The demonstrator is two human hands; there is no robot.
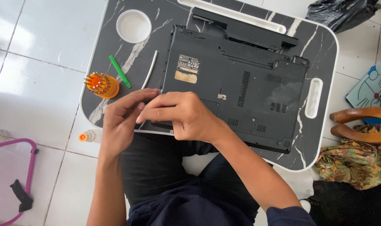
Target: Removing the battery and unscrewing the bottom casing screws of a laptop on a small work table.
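Both hands meet at the near left corner of an upturned black laptop [236,90]: the right hand [184,115] has its fingers curled and its thumb and forefinger pinched together, and the left hand [123,115] closes its fingertips against them at the same spot. Whatever sits between those fingertips is too small and too covered to make out, so I cannot tell what either hand grasps. That pinch lies right at the laptop's left edge, with the right palm resting over the machine's near left part. From there the laptop stretches away to the right and up, its underside showing vent slots, a pale label and a brownish sticker. It lies on a dark marble-patterned lap table [320,54] with a white rim, which stands across the person's lap. Just left of the hands stands an orange screwdriver bit holder [101,85]; beside it lie a green plastic pry tool [119,71] and a thin white stick [150,69]. Farther up is the table's round white cup recess [133,26]. A detached long black battery pack [245,28] lies along the laptop's far edge.
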